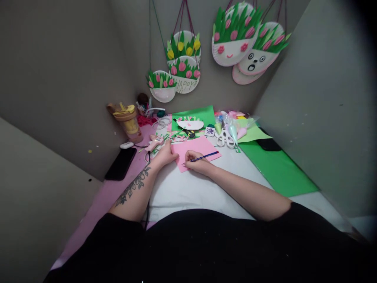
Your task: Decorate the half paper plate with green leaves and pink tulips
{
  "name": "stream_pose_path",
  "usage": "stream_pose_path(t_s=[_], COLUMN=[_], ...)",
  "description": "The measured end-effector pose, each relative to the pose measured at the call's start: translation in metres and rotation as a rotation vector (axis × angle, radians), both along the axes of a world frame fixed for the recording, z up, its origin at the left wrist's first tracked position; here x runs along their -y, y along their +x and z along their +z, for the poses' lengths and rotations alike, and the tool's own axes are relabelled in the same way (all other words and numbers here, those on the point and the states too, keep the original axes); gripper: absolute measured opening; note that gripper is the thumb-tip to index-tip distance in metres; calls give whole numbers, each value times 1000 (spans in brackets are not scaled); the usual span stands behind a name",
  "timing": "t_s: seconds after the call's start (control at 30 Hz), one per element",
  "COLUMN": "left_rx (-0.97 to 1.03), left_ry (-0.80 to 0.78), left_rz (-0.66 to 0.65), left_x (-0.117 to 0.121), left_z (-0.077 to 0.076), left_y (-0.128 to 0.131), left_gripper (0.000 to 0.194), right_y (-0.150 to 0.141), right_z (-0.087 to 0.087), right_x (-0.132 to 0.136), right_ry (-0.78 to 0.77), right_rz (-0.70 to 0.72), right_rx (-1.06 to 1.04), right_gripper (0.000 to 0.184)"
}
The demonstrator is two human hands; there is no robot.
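Head view. One paper-plate craft (pixel 185 83) on the wall reads "HAPPY"; six such plates hang there. A small white tile (pixel 209 131) on the bench (pixel 188 192) bears a blue character. One pair of scissors (pixel 225 137) lies beside it. The left hand (pixel 165 154) lies flat, fingers extended, pressing the pink sheet (pixel 196 151). The right hand (pixel 196 160) is closed around one blue pencil (pixel 204 157), tip on that sheet. Two green sheets (pixel 275 167) lie nearby.

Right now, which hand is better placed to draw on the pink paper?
The right hand: it holds the blue pencil, tip on the pink paper. The left hand lies flat, pinning the paper's edge.
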State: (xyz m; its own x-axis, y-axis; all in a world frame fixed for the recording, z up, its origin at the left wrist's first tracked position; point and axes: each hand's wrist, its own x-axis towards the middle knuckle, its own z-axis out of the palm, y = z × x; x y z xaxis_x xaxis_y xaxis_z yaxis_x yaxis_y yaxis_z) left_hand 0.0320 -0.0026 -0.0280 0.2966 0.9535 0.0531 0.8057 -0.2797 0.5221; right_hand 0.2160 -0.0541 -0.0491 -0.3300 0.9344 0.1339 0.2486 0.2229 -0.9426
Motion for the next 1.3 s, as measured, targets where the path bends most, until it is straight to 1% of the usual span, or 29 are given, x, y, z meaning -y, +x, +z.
stream_pose_path(t_s=[0.13,0.23,0.43,0.6,0.83,1.1,1.3], left_rx=[-89,-176,-174,-129,-145,-107,-14], left_ry=[-52,-86,-172,-187,-202,-209,-235], left_rz=[-91,-137,-206,-222,-222,-242,-224], left_x=[5,6,9,10,9,8,7], left_z=[5,6,12,16,16,15,14], left_y=[-1,-2,-5,-5,-6,-7,-7], left_gripper=[109,115,113,110,110,109,110], right_y=[1,2,5,5,5,5,4], right_z=[0,1,4,3,2,0,-1], right_x=[0,1,3,2,1,0,0], right_ry=[37,40,58,106,104,110,106], right_rz=[-2,2,32,37,65,61,82], right_rx=[30,10,53,106,128,124,107], right_gripper=[11,12,8,8,9,9,8])
